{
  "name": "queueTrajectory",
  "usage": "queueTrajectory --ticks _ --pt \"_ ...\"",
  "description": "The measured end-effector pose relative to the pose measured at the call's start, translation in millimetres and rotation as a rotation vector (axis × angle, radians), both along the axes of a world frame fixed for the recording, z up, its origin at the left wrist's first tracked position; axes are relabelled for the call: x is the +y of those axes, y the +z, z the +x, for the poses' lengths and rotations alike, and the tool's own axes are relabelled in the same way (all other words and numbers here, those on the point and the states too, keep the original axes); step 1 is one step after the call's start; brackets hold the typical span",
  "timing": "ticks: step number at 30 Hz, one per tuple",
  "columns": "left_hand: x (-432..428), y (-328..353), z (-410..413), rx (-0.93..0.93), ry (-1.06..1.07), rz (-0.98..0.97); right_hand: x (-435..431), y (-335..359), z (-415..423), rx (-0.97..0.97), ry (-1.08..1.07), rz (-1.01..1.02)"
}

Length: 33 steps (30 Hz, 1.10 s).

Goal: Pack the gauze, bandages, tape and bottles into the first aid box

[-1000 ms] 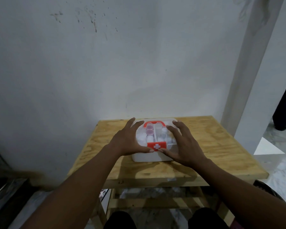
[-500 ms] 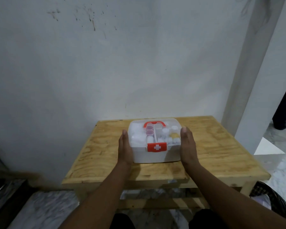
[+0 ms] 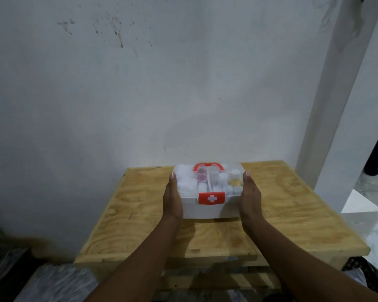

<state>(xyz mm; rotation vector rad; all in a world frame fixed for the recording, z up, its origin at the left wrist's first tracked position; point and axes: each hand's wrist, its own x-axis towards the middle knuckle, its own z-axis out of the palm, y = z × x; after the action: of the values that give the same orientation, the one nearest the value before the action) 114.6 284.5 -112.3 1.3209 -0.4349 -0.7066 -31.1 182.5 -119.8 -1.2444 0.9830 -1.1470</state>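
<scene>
First aid box [image 3: 207, 207] mid-frame at the wooden worktop [image 3: 292, 214], clear lid down, red latch [image 3: 211, 198] facing me. Left hand [image 3: 172, 199] and right hand [image 3: 250, 197] pressed flat on its sides; grip wide, fingers straight. Bottles [image 3: 234, 173] visible inside, right part.

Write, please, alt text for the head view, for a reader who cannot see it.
A left hand and a right hand press flat against the ends of a shut first aid box on a wooden table by a white wall. Its clear lid, with a red handle and latch, shows bottles and white supplies inside.
</scene>
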Motion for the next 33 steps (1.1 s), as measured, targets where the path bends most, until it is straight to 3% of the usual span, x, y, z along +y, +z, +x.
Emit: queueTrajectory --ticks 11,23,30,33 --pt "-108 27 34 0.013 -0.047 -0.051 -102 43 31 0.032 -0.024 0.001" --pt "-175 1 59 0.055 -0.071 0.053 -166 5 56 0.046 -0.014 0.019" --pt "-177 -7 63 -0.043 -0.043 0.159 -188 -17 51 0.131 0.07 -0.014" --pt "-167 3 60 -0.191 -0.05 0.26 -187 -11 45 0.235 0.089 -0.02"
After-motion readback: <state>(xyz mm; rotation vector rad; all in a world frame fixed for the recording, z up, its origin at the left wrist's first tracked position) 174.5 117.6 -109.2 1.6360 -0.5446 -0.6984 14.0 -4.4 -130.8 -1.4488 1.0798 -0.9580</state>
